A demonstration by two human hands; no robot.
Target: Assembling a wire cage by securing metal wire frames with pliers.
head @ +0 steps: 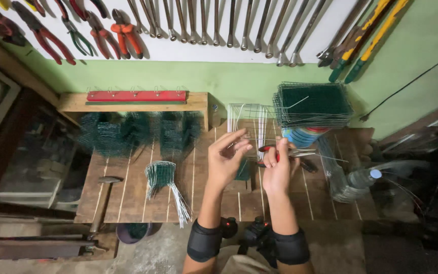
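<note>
My left hand [227,158] is raised over the wooden workbench [128,198], fingers pinching a thin silvery wire [239,133] that belongs to a small wire mesh piece [252,122] standing in front of me. Beside it, my right hand [277,170] is closed around red-handled pliers [285,151], whose jaws point right toward the wire ends. Both wrists wear black bands. A small dark green piece [243,171] lies under the hands.
A stack of green wire mesh panels [313,104] rests on a can at the right. Green mesh bundles [133,132] sit at the back left, a bent wire bundle [164,180] and a hammer [102,200] lie on the bench, and a plastic bottle [361,177] lies at the right. Pliers and wrenches hang on the wall.
</note>
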